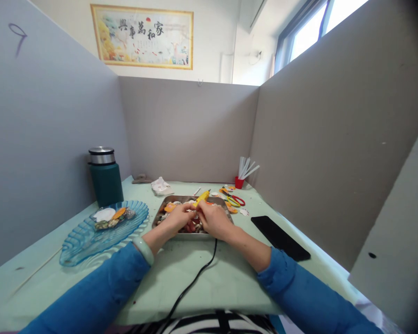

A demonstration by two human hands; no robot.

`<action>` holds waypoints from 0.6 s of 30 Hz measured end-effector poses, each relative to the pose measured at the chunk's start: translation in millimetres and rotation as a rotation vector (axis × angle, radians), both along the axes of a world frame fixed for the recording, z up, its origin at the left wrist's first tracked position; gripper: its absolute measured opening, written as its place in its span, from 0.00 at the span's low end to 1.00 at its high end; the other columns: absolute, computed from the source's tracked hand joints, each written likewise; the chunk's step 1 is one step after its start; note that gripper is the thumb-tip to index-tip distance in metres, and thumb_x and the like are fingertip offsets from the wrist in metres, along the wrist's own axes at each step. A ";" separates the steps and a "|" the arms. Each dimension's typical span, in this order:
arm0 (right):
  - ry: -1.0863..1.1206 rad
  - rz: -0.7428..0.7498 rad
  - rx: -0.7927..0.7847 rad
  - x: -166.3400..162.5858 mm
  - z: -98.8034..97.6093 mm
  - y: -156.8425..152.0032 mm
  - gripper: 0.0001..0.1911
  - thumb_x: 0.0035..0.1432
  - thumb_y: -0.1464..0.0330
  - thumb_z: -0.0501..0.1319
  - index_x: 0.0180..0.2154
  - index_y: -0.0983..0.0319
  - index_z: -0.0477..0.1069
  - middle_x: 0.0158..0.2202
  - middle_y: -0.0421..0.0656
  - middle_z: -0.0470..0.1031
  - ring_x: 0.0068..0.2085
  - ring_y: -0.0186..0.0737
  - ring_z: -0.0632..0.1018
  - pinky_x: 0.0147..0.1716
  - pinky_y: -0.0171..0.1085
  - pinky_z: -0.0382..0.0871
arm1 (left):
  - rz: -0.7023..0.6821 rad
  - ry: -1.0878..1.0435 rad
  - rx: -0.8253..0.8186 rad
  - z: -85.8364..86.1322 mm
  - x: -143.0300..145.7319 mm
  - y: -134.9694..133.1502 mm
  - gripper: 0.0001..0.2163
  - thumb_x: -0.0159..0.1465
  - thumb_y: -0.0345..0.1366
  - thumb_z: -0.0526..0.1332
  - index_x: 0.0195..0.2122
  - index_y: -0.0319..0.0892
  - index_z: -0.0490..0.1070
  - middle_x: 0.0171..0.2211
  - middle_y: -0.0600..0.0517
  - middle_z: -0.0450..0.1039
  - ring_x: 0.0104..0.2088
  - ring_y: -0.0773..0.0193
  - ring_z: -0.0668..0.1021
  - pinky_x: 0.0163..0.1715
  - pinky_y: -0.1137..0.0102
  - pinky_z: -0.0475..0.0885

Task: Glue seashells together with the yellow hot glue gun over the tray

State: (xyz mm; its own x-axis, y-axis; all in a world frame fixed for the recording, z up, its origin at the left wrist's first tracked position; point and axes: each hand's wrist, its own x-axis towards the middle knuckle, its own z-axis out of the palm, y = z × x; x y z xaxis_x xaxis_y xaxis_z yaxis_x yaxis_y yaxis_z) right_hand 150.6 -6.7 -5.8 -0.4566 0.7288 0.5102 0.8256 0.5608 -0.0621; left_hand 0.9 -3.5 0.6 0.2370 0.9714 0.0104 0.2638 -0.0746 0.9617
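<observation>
Both of my hands meet over a metal tray (pixel 191 237) that holds shells and small bits. My left hand (pixel 177 219) has its fingers pinched together, and my right hand (pixel 213 219) closes in from the other side, fingertips nearly touching the left ones. Whatever they pinch is too small and covered to make out. Just beyond the fingers, a yellow glue gun (pixel 202 196) lies in the tray with its nozzle pointing away. A black cord (pixel 195 279) runs from under my right hand toward the table's front edge.
To the left stand a green bottle (pixel 106 183) and a blue shell-shaped plate (pixel 80 248) bearing shells. At right are scissors (pixel 238 201), a red cup (pixel 239 183) of glue sticks, and a flat black slab (pixel 280 237). Crumpled tissue (pixel 161 186) lies behind. Grey partitions (pixel 188 130) enclose the table.
</observation>
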 end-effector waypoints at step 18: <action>0.005 0.004 0.001 -0.2 0.4 -0.6 0.08 0.62 0.68 0.48 0.40 0.61 0.64 0.32 0.43 0.75 0.33 0.38 0.74 0.29 0.33 0.54 | -0.003 0.007 -0.001 2.9 1.5 -3.2 0.06 0.56 0.34 0.57 0.33 0.38 0.65 0.14 0.58 0.66 0.14 0.69 0.71 0.17 0.76 0.65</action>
